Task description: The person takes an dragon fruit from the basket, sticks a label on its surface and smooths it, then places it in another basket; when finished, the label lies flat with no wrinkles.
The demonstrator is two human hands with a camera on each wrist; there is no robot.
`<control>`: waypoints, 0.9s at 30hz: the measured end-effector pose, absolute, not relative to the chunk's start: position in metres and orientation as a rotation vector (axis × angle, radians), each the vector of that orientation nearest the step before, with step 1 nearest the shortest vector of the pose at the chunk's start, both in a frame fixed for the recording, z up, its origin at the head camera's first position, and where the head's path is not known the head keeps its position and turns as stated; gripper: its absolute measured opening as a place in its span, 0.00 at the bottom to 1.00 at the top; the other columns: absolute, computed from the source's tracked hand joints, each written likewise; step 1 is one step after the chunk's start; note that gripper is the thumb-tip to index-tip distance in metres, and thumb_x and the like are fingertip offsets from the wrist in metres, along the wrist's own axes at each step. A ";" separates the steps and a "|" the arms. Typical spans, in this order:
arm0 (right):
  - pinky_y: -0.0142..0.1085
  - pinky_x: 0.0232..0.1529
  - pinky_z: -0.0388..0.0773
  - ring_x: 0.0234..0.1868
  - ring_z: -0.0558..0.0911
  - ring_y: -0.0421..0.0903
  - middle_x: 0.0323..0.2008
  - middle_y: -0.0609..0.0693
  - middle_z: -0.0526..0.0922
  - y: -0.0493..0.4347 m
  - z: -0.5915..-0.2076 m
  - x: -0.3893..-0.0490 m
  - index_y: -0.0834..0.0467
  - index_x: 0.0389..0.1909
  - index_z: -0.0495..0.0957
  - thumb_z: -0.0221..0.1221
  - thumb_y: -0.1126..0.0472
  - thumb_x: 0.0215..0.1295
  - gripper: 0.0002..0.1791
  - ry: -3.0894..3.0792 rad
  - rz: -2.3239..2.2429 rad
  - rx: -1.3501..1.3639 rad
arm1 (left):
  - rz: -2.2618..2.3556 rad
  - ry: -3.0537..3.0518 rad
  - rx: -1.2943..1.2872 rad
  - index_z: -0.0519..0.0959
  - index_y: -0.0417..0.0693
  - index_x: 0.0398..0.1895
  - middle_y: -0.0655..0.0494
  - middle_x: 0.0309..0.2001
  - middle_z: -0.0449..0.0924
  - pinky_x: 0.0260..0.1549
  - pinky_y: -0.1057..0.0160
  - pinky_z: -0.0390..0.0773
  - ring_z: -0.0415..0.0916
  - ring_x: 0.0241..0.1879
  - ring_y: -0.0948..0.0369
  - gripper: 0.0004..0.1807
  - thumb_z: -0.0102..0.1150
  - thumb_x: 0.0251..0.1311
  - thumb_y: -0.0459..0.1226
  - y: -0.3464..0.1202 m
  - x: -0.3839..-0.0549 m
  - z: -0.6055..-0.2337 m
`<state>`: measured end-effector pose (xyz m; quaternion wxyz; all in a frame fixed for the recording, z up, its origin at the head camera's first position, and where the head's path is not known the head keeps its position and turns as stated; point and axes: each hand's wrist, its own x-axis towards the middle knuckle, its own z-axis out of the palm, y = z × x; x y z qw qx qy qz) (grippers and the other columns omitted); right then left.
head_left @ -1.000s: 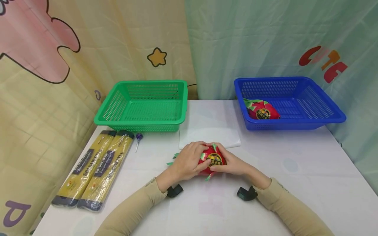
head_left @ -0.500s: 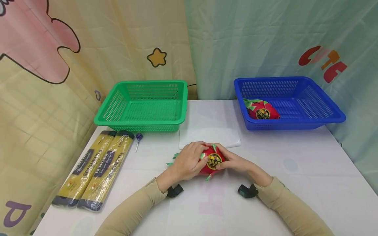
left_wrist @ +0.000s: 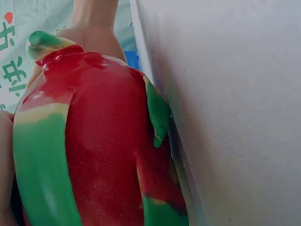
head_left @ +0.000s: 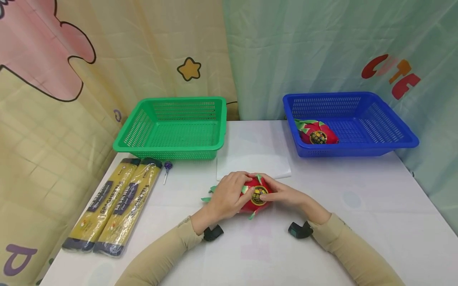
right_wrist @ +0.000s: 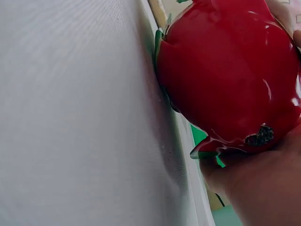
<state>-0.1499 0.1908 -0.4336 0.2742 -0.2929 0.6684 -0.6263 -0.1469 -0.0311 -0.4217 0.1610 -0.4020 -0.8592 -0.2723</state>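
A glossy red dragon fruit [head_left: 247, 205] with green scale tips rests on the white table, between both hands. My left hand [head_left: 227, 194] grips its left side, fingers over the top and thumb beside a round black-and-gold label [head_left: 258, 196]. From the right, my right hand [head_left: 286, 194] holds the fruit, its thumb on the label's right edge and its fingers behind. In the left wrist view the dragon fruit [left_wrist: 108, 141] shows broad green scales. In the right wrist view its smooth end [right_wrist: 225, 70] has a dark spot, with the right hand [right_wrist: 263, 183] against it.
A green basket [head_left: 171, 149] stands at the back left, a blue basket [head_left: 358, 149] at the back right with another dragon fruit [head_left: 323, 134] in it. Two spaghetti packs [head_left: 125, 210] and a lollipop [head_left: 167, 167] lie left. A white sheet [head_left: 255, 167] lies behind the hands.
My right thumb has moved from the label's lower part to its right edge. The label has shifted slightly left. The left hand keeps its grip.
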 end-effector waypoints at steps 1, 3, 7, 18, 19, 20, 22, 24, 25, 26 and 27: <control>0.38 0.53 0.72 0.54 0.72 0.51 0.60 0.60 0.64 0.192 -0.434 -0.150 0.60 0.71 0.48 0.52 0.65 0.66 0.35 1.788 -1.684 -0.794 | -0.789 -2.460 -1.148 0.72 0.44 0.45 0.53 0.48 0.74 0.48 0.58 0.72 0.71 0.48 0.58 0.21 0.37 0.69 0.50 -0.031 -0.147 -0.421; 0.38 0.55 0.71 0.56 0.71 0.49 0.62 0.61 0.61 0.194 -0.433 -0.151 0.62 0.71 0.46 0.54 0.65 0.65 0.38 1.773 -1.682 -0.808 | -0.813 -2.474 -1.147 0.72 0.44 0.46 0.54 0.49 0.74 0.49 0.59 0.72 0.71 0.48 0.58 0.20 0.37 0.69 0.49 -0.032 -0.147 -0.421; 0.36 0.58 0.68 0.59 0.68 0.47 0.66 0.64 0.56 0.197 -0.433 -0.152 0.65 0.72 0.44 0.57 0.65 0.63 0.41 1.751 -1.688 -0.829 | -0.839 -2.487 -1.143 0.73 0.44 0.45 0.55 0.49 0.74 0.49 0.60 0.71 0.71 0.48 0.59 0.20 0.38 0.68 0.49 -0.032 -0.147 -0.420; 0.37 0.62 0.62 0.63 0.63 0.44 0.68 0.56 0.56 0.200 -0.441 -0.154 0.66 0.72 0.44 0.48 0.65 0.68 0.35 1.614 -1.774 -0.837 | -0.864 -2.477 -1.148 0.73 0.44 0.46 0.57 0.50 0.74 0.47 0.62 0.72 0.71 0.46 0.61 0.19 0.39 0.69 0.48 -0.031 -0.147 -0.421; 0.38 0.62 0.61 0.63 0.62 0.45 0.68 0.57 0.55 0.198 -0.441 -0.153 0.64 0.72 0.44 0.45 0.61 0.70 0.34 1.657 -1.764 -0.806 | -0.861 -2.472 -1.143 0.73 0.44 0.46 0.57 0.50 0.75 0.47 0.62 0.72 0.71 0.46 0.61 0.19 0.38 0.69 0.48 -0.030 -0.147 -0.421; 0.40 0.61 0.61 0.62 0.63 0.46 0.68 0.59 0.55 0.194 -0.440 -0.150 0.63 0.72 0.45 0.42 0.58 0.72 0.32 1.717 -1.749 -0.777 | -0.859 -2.466 -1.137 0.73 0.44 0.45 0.57 0.50 0.75 0.47 0.62 0.72 0.72 0.46 0.60 0.19 0.38 0.69 0.48 -0.030 -0.146 -0.421; 0.42 0.59 0.64 0.60 0.66 0.49 0.66 0.63 0.57 0.187 -0.438 -0.146 0.60 0.72 0.46 0.35 0.51 0.75 0.30 1.867 -1.699 -0.717 | -0.850 -2.449 -1.125 0.73 0.43 0.45 0.56 0.50 0.75 0.47 0.61 0.72 0.72 0.46 0.60 0.19 0.38 0.69 0.48 -0.030 -0.146 -0.421; 0.42 0.55 0.68 0.56 0.70 0.50 0.60 0.60 0.66 0.181 -0.438 -0.142 0.58 0.71 0.50 0.32 0.48 0.76 0.28 2.051 -1.642 -0.709 | -0.839 -2.433 -1.111 0.73 0.43 0.45 0.55 0.49 0.75 0.46 0.61 0.73 0.73 0.46 0.59 0.19 0.37 0.69 0.48 -0.030 -0.146 -0.422; 0.41 0.52 0.72 0.52 0.73 0.49 0.56 0.59 0.70 0.178 -0.438 -0.140 0.58 0.69 0.52 0.32 0.50 0.77 0.26 2.143 -1.624 -0.741 | -0.836 -2.429 -1.103 0.72 0.43 0.45 0.55 0.49 0.75 0.46 0.61 0.73 0.73 0.46 0.58 0.20 0.37 0.69 0.48 -0.029 -0.146 -0.422; 0.39 0.49 0.74 0.49 0.76 0.48 0.52 0.57 0.73 0.177 -0.440 -0.139 0.58 0.67 0.55 0.32 0.54 0.77 0.23 2.238 -1.609 -0.784 | -0.836 -2.426 -1.097 0.72 0.43 0.45 0.55 0.48 0.75 0.46 0.61 0.73 0.73 0.46 0.58 0.20 0.37 0.69 0.48 -0.029 -0.146 -0.422; 0.38 0.46 0.76 0.46 0.77 0.47 0.49 0.56 0.76 0.175 -0.441 -0.138 0.59 0.65 0.57 0.33 0.56 0.77 0.21 2.329 -1.598 -0.829 | -0.836 -2.425 -1.092 0.72 0.43 0.45 0.54 0.48 0.75 0.46 0.60 0.73 0.73 0.46 0.58 0.20 0.37 0.70 0.48 -0.029 -0.146 -0.422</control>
